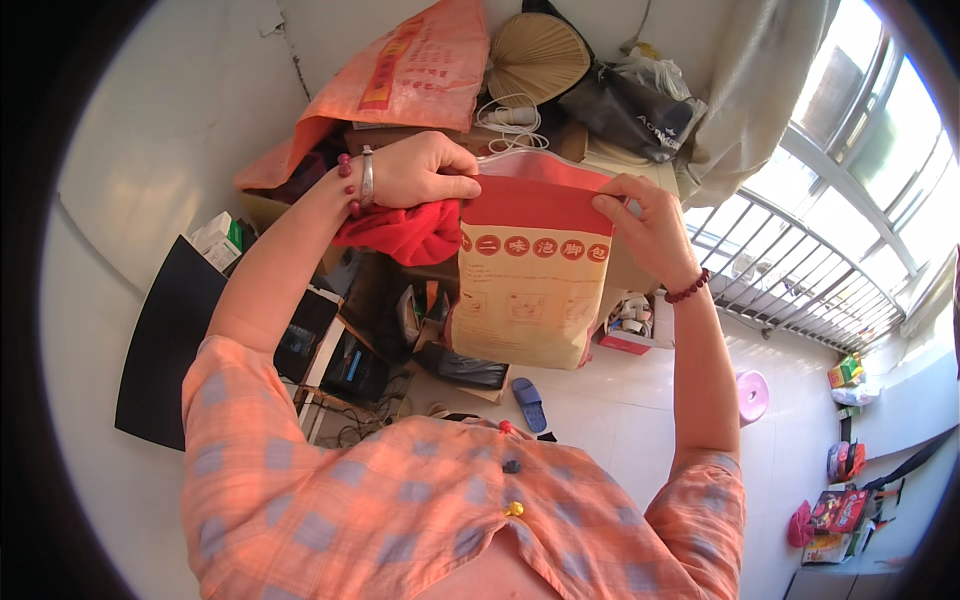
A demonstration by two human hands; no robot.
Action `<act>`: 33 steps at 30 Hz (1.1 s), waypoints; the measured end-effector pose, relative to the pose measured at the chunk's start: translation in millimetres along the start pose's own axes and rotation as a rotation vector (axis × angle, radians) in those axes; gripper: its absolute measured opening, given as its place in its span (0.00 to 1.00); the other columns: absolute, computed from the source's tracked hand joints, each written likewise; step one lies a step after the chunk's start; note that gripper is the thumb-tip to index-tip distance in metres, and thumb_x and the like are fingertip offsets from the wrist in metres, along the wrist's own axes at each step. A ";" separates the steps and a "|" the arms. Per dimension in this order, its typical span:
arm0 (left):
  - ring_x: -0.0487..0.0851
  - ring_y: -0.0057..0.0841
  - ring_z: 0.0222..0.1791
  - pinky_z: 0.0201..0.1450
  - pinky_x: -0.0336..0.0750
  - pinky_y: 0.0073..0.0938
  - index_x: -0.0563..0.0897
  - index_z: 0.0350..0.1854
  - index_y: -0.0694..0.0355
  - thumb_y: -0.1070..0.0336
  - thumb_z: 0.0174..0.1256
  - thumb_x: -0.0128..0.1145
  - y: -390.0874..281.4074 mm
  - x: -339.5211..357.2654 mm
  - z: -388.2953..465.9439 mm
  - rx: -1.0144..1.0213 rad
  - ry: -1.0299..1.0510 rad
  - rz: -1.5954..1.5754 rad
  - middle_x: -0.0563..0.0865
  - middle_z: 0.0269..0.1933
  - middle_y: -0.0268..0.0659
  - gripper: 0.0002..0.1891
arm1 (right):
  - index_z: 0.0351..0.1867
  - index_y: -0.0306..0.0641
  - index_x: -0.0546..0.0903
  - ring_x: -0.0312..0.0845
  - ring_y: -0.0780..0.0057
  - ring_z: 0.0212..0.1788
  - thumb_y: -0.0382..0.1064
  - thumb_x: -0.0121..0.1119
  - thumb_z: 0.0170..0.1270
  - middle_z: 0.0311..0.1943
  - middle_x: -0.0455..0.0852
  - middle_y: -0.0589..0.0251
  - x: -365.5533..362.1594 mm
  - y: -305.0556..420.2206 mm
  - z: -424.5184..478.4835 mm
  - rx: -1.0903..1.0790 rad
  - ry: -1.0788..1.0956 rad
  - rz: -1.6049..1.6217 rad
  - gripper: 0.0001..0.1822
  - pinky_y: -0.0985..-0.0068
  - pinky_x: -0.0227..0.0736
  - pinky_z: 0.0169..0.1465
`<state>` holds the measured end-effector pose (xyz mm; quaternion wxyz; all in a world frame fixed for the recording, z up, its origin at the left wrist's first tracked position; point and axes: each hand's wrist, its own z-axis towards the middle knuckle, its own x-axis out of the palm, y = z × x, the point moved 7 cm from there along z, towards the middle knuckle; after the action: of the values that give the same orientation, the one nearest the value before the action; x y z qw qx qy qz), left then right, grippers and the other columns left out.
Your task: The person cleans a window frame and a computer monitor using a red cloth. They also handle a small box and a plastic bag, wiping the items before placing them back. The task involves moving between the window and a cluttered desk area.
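Observation:
A red and cream plastic pouch (pixel 529 300) bearing writing and small printed pictures hangs upright in front of me. My left hand (pixel 427 172) pinches the left end of its red top edge between thumb and fingers. At the right end of that edge, my right hand (pixel 649 225) grips with thumb and forefinger. The pouch's mouth looks parted, with a pale rim standing behind the front edge; its contents are hidden. Bunched red cloth (pixel 409 231) hangs just under my left hand, against the pouch's left side. Whether the left fingers also hold this cloth, I cannot tell.
Behind the pouch are an orange woven sack (pixel 420 75), a hand fan (pixel 540 58), a coiled white cable (pixel 517 124) and a black bag (pixel 634 109). A dark monitor (pixel 169 352) stands left. A blue slipper (pixel 529 405) and a pink stool (pixel 752 397) are on the floor.

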<state>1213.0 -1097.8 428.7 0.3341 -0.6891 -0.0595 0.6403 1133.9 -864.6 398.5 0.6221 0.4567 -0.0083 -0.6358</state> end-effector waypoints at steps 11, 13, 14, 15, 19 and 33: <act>0.68 0.14 0.28 0.34 0.68 0.23 0.79 0.32 0.69 0.63 0.70 0.60 -5.9 0.4 -7.2 0.030 -0.021 0.026 0.74 0.24 0.31 0.13 | 0.36 0.37 0.85 0.80 0.63 0.33 0.40 0.65 0.63 0.31 0.85 0.59 -4.6 14.0 -6.5 -0.042 -0.004 -0.035 0.09 0.69 0.74 0.40; 0.67 0.15 0.28 0.33 0.68 0.24 0.79 0.32 0.69 0.62 0.70 0.60 -8.1 2.0 -7.4 0.032 -0.021 0.026 0.73 0.23 0.31 0.13 | 0.36 0.37 0.85 0.79 0.63 0.33 0.40 0.65 0.63 0.30 0.85 0.59 -3.9 12.3 -7.7 -0.049 -0.010 -0.033 0.09 0.69 0.74 0.40; 0.67 0.15 0.28 0.33 0.68 0.24 0.79 0.32 0.69 0.62 0.70 0.60 -9.2 2.4 -7.2 0.032 -0.021 0.027 0.73 0.23 0.32 0.13 | 0.36 0.37 0.85 0.79 0.63 0.33 0.40 0.65 0.63 0.30 0.85 0.59 -4.9 12.9 -7.6 -0.048 -0.019 -0.032 0.09 0.69 0.73 0.40; 0.67 0.15 0.28 0.33 0.68 0.24 0.79 0.32 0.69 0.62 0.70 0.60 -9.7 2.6 -7.5 0.035 -0.025 0.020 0.72 0.23 0.32 0.13 | 0.36 0.37 0.85 0.79 0.62 0.33 0.40 0.65 0.63 0.30 0.85 0.59 -4.8 13.6 -7.3 -0.047 -0.024 -0.026 0.09 0.69 0.73 0.40; 0.67 0.16 0.28 0.33 0.67 0.24 0.78 0.30 0.70 0.63 0.70 0.61 -9.5 2.9 -9.0 0.002 -0.016 -0.012 0.72 0.24 0.32 0.14 | 0.36 0.37 0.85 0.78 0.62 0.33 0.40 0.65 0.62 0.30 0.85 0.58 -5.4 16.9 -5.6 -0.094 -0.043 -0.053 0.09 0.69 0.73 0.40; 0.84 0.32 0.35 0.40 0.76 0.31 0.82 0.28 0.69 0.69 0.65 0.62 -6.1 56.4 -15.0 0.274 0.110 -0.060 0.87 0.42 0.42 0.09 | 0.36 0.39 0.86 0.83 0.58 0.36 0.43 0.64 0.63 0.32 0.87 0.57 20.2 0.8 -48.5 -0.015 0.223 -0.143 0.10 0.65 0.77 0.41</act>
<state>1238.7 -1070.1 383.8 0.4466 -0.6691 0.0264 0.5934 1167.0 -853.9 359.2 0.5757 0.5193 0.0980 -0.6240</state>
